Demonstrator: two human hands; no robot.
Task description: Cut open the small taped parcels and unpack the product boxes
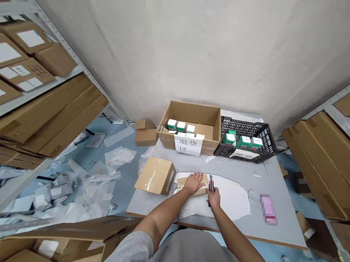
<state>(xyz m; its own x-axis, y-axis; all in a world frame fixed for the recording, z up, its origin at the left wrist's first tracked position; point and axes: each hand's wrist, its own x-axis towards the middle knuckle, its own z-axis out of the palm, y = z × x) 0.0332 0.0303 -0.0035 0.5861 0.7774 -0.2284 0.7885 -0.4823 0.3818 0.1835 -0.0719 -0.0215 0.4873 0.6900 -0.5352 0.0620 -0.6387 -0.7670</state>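
Head view: the fingers of the left hand (pixel 192 183) are apart and lie flat on a small brown parcel (pixel 204 185) wrapped in tape. The fingers of the right hand (pixel 213 198) are clamped on a box cutter (pixel 210 186), which is just beside the parcel. The parcel sits on a white sheet (pixel 232 200) on a gray desk (pixel 266 179). At 9 o'clock from the hands, a taped box (pixel 155 175) sits on the desk. At 12 o'clock is an open carton (pixel 190 116) with small white and green boxes (pixel 176 126) in it and a paper sign (pixel 188 144) on its front. At 1 o'clock is a black crate (pixel 245 129) with more boxes. At 3 o'clock lies a pink thing (pixel 268 209), too blurred to tell what it is. Farther out, at 9 and 3 o'clock, metal shelves (pixel 340 112) hold cartons.
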